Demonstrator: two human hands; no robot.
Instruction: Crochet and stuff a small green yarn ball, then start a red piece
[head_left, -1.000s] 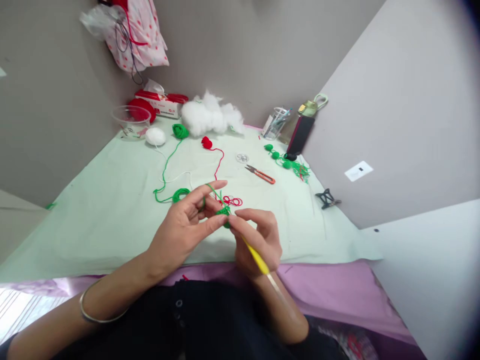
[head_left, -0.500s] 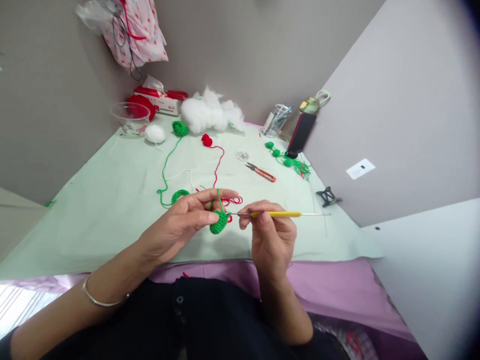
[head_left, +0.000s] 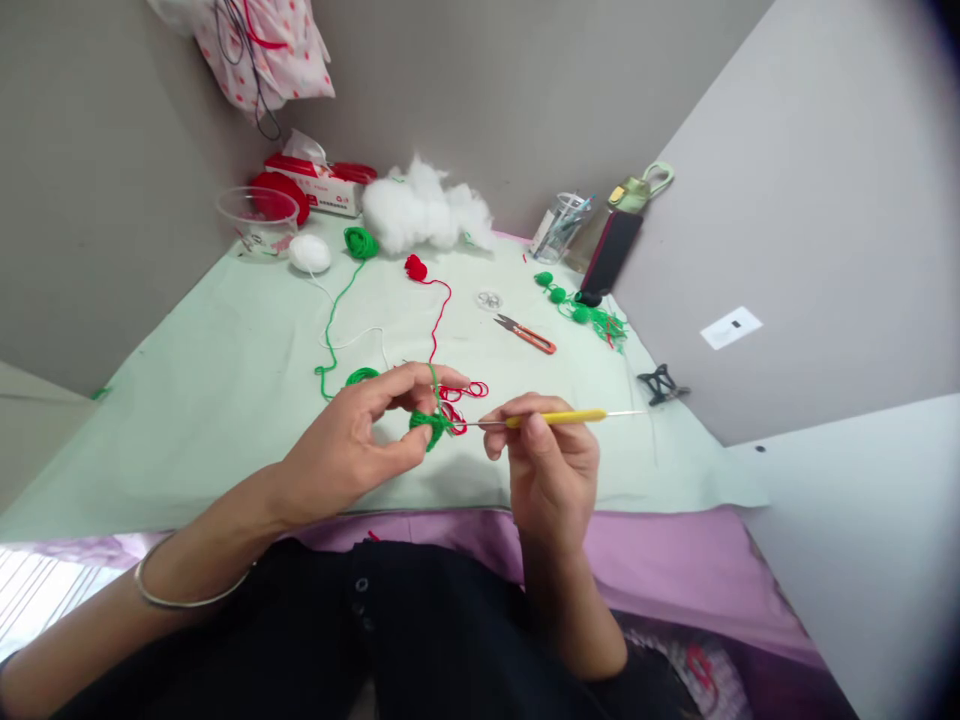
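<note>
A small green crochet piece (head_left: 429,428) is pinched between the thumb and fingers of my left hand (head_left: 360,430). Green yarn loops over that hand's raised index finger. My right hand (head_left: 551,465) grips the yellow handle of a crochet hook (head_left: 566,417). The hook's thin metal tip reaches left to the edge of the green piece. Loose red yarn (head_left: 469,390) lies on the table just behind the piece, and a coil of green yarn (head_left: 362,376) is partly hidden behind my left hand.
Farther back stand a clear tub (head_left: 259,240), a tissue box (head_left: 322,190), white stuffing (head_left: 420,210), a pen cup (head_left: 559,230) and a phone (head_left: 613,255). Orange snips (head_left: 526,334), small green crocheted pieces (head_left: 557,296) and a black stand (head_left: 661,385) lie to the right.
My left hand has turned, tilting the green piece and shifting it slightly left, with the thumb now lower on it. The hook's handle is tilted a little more. The camera view has shifted slightly.
</note>
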